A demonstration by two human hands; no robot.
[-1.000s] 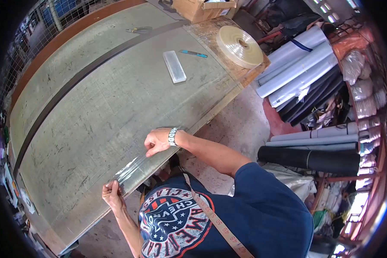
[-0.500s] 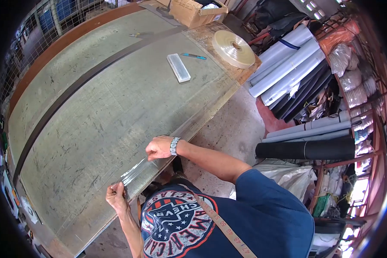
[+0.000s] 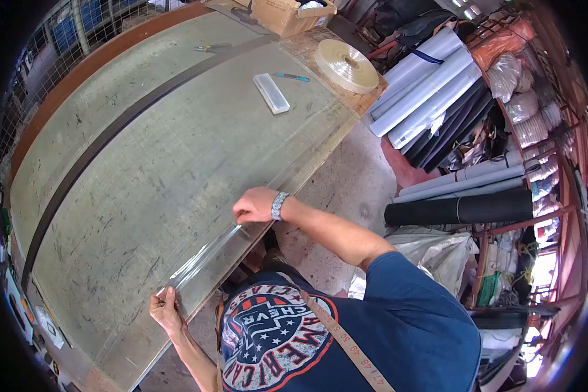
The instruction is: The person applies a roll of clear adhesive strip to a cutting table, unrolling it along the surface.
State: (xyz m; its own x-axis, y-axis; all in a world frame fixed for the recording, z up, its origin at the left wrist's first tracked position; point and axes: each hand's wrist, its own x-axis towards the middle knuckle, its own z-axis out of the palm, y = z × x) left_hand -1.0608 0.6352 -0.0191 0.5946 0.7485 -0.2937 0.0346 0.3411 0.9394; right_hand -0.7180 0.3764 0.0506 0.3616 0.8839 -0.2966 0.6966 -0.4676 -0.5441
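A clear, shiny plastic strip (image 3: 206, 257) stretches taut between my two hands, low over the table's near edge. My left hand (image 3: 168, 311) pinches its lower-left end between thumb and fingers. At the upper-right end, my right hand (image 3: 255, 205), with a metal-band watch (image 3: 279, 206) on the wrist, is closed on the strip with fingers curled down. A measuring tape (image 3: 346, 342) hangs over the dark blue T-shirt (image 3: 411, 320).
On the worn table (image 3: 176, 163) lie a long dark strip (image 3: 104, 138), a clear plastic box (image 3: 271, 93), a blue cutter (image 3: 291, 77) and pliers (image 3: 213, 48). A roll of pale strap (image 3: 330, 65) and a cardboard box (image 3: 287, 16) stand at the far end. Material rolls (image 3: 431, 91) lean at right.
My hands have moved farther apart, the left down and left, the right up and right. A longer length of the plastic strip now shows between them. The view has shifted slightly.
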